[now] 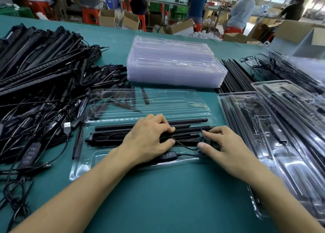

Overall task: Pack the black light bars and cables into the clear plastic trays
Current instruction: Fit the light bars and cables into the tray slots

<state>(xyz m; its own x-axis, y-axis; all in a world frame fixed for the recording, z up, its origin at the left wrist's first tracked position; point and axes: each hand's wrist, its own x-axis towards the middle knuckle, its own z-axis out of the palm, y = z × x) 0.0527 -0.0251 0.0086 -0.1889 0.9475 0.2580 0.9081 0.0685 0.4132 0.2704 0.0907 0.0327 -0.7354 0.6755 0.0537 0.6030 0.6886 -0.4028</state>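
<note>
A clear plastic tray (84, 165) lies open on the green table in front of me, its lid half (144, 100) folded back beyond it. Black light bars (109, 136) lie lengthwise in the tray's slots. My left hand (149, 137) rests on the bars, its fingers curled over them and its thumb against the thin black cable (186, 147). My right hand (223, 144) pinches the cable's coil at the tray's right end. The cable's inline controller (168, 155) sits in the tray's near channel, just below my left hand.
A big heap of loose light bars and cables (38, 84) fills the left. A stack of empty clear trays (174, 65) stands behind. Packed trays (274, 136) and loose black rods (233, 74) lie at the right. People work at benches beyond the table.
</note>
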